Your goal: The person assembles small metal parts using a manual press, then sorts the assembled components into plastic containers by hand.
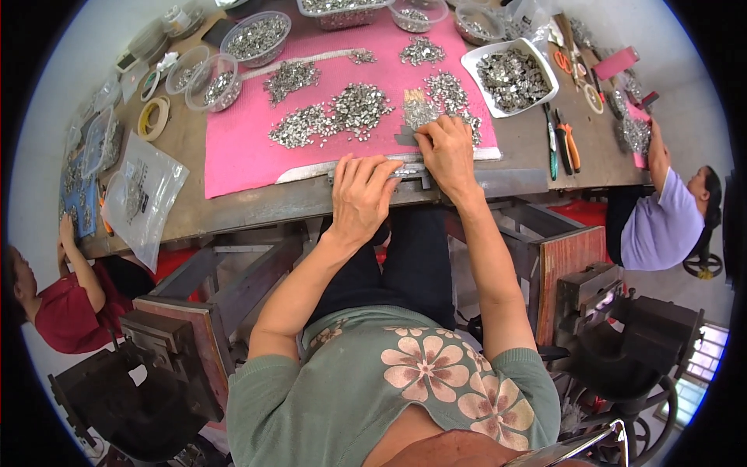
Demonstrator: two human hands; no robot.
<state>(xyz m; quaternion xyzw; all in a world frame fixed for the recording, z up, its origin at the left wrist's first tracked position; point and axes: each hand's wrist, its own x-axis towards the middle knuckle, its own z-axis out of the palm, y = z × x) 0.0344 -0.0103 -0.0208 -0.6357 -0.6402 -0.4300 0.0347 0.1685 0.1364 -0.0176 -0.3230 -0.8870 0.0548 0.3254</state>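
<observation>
My left hand [359,191] rests at the table's front edge. Its fingers are bent over a narrow metal fixture [410,170], with thumb and fingertips closed on its left end. Just right of it, my right hand [449,152] is closed in a pinch above the fixture's right end. Whatever lies between those fingertips is too small and covered to make out. Beyond my right fingers, a pile of small silver metal parts [420,114] lies on the pink mat [241,159]. A small grey plate [405,136] sits by the right fingertips.
More metal-part piles [360,107] spread over the mat. A white tray [551,87] of parts, pliers [572,148] and a tweezer-like tool [552,140] lie right. Left are tape [153,118], a plastic bag [144,191] and tubs [255,39]. Co-workers [669,218] sit at both sides.
</observation>
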